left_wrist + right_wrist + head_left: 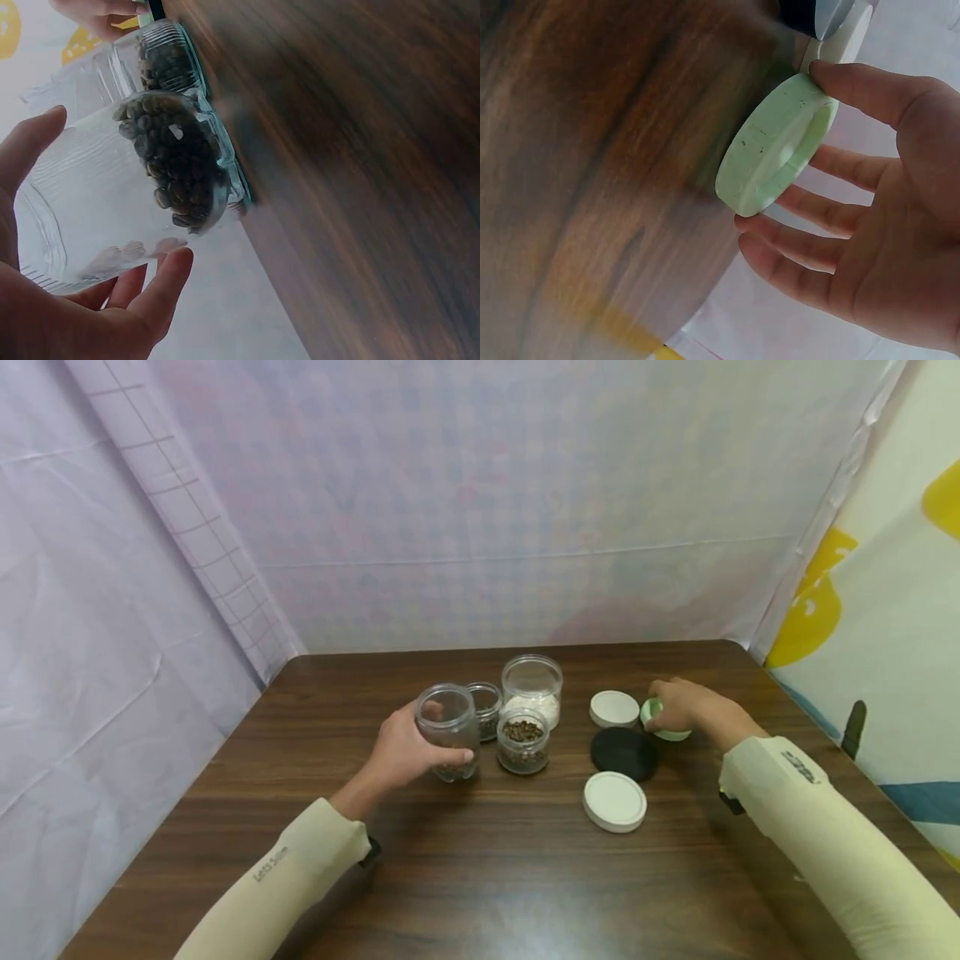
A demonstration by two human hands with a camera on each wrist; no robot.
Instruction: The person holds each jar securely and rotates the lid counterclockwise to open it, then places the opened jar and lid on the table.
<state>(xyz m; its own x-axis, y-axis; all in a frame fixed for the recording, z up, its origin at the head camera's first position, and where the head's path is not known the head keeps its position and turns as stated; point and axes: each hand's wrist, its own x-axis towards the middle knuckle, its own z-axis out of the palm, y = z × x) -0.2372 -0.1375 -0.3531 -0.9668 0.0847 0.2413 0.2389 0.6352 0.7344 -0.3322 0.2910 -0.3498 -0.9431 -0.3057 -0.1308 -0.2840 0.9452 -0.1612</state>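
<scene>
My left hand (405,745) holds a tall clear jar (447,727) around its side, thumb on the near side. Dark brown beans (176,161) lie in its base, as the left wrist view shows. At the right, my right hand (681,703) grips a pale green lid (769,146) by its rim. Its thumb is at one edge and its fingers are at the opposite side; the lid's hollow side faces the palm. Close to the held jar stand a small open jar of brown beans (523,742) and another small jar with dark contents (487,714).
Behind them stands a wider clear jar (532,685) with white contents. A white lid (614,708), a black lid (624,753) and a nearer white lid (615,802) lie left of my right hand. The wooden table (480,877) ends at a hanging cloth (495,527).
</scene>
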